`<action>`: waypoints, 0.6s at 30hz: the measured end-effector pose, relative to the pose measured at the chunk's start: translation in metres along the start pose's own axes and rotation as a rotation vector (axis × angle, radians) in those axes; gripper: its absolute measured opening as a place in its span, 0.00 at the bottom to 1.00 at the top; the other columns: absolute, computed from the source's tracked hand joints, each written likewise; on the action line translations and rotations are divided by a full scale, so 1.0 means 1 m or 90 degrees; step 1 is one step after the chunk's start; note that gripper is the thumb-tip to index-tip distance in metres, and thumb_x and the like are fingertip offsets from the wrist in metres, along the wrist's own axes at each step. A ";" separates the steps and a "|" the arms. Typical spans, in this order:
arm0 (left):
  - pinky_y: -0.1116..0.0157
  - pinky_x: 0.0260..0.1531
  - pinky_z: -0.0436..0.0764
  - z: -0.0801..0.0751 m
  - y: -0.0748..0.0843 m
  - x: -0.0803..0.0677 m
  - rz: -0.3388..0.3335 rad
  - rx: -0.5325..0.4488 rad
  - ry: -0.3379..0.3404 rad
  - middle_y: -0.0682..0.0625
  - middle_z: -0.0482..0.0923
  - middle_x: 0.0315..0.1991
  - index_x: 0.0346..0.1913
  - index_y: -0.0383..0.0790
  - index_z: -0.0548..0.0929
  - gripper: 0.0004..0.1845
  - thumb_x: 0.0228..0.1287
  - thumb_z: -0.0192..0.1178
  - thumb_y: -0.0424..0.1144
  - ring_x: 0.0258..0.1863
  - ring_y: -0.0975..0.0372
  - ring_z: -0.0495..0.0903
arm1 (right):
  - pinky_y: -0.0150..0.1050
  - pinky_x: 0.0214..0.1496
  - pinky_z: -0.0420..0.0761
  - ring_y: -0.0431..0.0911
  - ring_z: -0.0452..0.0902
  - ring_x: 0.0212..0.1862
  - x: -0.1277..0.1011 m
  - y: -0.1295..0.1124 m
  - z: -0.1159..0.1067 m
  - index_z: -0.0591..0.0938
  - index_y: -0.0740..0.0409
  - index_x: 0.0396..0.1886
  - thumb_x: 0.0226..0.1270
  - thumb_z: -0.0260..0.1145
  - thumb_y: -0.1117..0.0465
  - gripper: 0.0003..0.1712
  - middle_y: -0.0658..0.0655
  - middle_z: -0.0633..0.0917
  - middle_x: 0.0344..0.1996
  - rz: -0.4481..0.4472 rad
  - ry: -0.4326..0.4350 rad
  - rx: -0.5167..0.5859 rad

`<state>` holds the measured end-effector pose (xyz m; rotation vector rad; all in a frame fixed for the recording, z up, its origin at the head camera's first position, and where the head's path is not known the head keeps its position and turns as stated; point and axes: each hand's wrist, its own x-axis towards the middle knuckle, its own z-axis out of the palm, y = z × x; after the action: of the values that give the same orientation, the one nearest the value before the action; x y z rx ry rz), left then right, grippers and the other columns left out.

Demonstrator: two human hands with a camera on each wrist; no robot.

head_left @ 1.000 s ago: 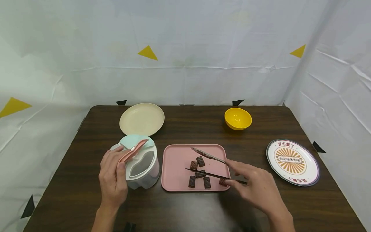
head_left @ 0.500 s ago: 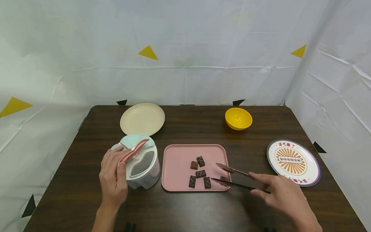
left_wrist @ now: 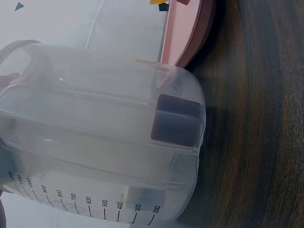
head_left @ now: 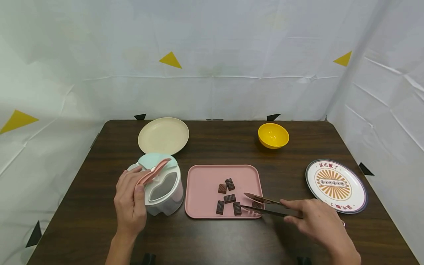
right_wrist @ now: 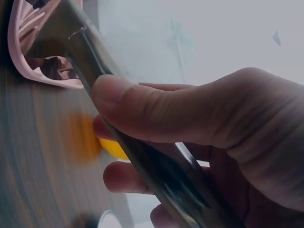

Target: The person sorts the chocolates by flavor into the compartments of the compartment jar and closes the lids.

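1. Left hand (head_left: 130,200): bare, fairly slim fingers, and the left forearm (head_left: 120,247) is bare right down to where the head view cuts off.
2. Right hand (head_left: 316,221): same deal, bare, wrist included.
3. Up close in the right wrist view, the thumb (right_wrist: 156,114) has a blunt tip, fine creases and deeper wrinkles near its base. Rounded fingertips (right_wrist: 118,178) too.
4. Little black bits (head_left: 149,258) near both wrists, can't tell if they're worn.
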<state>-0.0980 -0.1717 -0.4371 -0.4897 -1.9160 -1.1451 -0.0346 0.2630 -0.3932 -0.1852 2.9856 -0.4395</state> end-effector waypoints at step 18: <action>0.48 0.67 0.57 0.000 0.024 0.010 0.000 -0.003 0.009 0.34 0.82 0.40 0.43 0.25 0.83 0.15 0.69 0.48 0.32 0.52 0.39 0.76 | 0.35 0.18 0.59 0.37 0.60 0.17 0.002 -0.002 0.002 0.89 0.44 0.47 0.49 0.79 0.56 0.22 0.40 0.83 0.23 -0.012 0.046 -0.016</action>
<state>-0.0876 -0.1599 -0.4157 -0.4826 -1.9009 -1.1508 -0.0356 0.2604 -0.3947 -0.2035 3.0632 -0.4189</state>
